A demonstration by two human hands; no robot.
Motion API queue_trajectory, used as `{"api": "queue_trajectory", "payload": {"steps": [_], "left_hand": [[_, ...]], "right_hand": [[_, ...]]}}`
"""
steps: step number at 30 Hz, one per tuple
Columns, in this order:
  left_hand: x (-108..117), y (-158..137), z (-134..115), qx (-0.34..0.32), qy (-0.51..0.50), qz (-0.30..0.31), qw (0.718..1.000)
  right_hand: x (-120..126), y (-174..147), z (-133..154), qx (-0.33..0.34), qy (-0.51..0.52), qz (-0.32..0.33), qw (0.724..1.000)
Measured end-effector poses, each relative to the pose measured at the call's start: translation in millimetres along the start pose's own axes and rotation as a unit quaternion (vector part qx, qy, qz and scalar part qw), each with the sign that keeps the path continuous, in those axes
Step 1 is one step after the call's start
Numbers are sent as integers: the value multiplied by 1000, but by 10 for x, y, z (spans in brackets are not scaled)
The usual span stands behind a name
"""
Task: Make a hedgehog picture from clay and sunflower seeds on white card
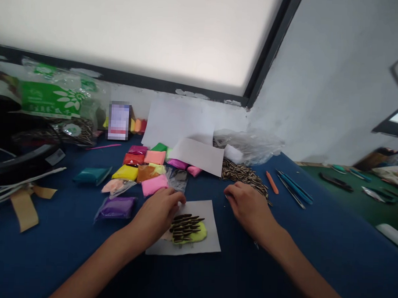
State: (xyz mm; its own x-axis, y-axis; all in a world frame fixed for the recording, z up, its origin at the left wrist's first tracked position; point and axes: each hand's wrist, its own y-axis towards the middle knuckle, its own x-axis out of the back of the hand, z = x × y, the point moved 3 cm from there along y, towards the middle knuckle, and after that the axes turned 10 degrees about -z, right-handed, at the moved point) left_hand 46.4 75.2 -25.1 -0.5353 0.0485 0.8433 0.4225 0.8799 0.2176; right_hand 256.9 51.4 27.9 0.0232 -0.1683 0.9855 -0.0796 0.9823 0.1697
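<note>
My left hand (161, 211) rests over the upper left of a small white paper sheet (211, 237), its fingers curled; what they hold, if anything, is hidden. On this sheet lies a flattened yellow-green clay shape (200, 233) with rows of dark striped seeds (185, 226) stuck into it. A bit of pale peach clay (166, 235) shows at its left end, partly under my hand. Right of the sheet, my right hand (249, 208) is closed in a pinch just in front of a heap of striped sunflower seeds (244, 174). Whatever is between those fingertips is too small to make out.
Packets of coloured clay, including a purple packet (115, 207) and a yellow packet (125, 172), lie left and behind. Blue tweezers (294, 187) and an orange stick (272, 183) lie right. A green seed bag (52, 98) and a phone-like screen (119, 121) stand at the back.
</note>
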Motion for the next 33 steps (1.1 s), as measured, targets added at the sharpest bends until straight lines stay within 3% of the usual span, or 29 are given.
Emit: {"api": "queue_trajectory", "payload": {"steps": [12,19,21,23,25,29,33], "left_hand": [[2,-1,-2,-4,6,-5,1000],[3,-2,1,-2,1,-1,1000],[-1,-3,6,-5,1,-3,1000],[-7,-3,15,-5,2,-3,1000],[-11,-4,22,-7,4,-5,1000],[-16,-5,31,-14,6,-8,1000],[-24,-7,44,-20,9,-17,1000]], "right_hand": [[-156,24,37,13,-46,27,999],[-94,-6,66,36,29,17,999],[-58,-18,60,28,118,20,992],[-29,-29,63,-1,274,39,961],[-12,-41,81,-40,410,68,909],[-1,-69,145,-92,510,127,846],[-3,-94,198,-80,574,160,799]]}}
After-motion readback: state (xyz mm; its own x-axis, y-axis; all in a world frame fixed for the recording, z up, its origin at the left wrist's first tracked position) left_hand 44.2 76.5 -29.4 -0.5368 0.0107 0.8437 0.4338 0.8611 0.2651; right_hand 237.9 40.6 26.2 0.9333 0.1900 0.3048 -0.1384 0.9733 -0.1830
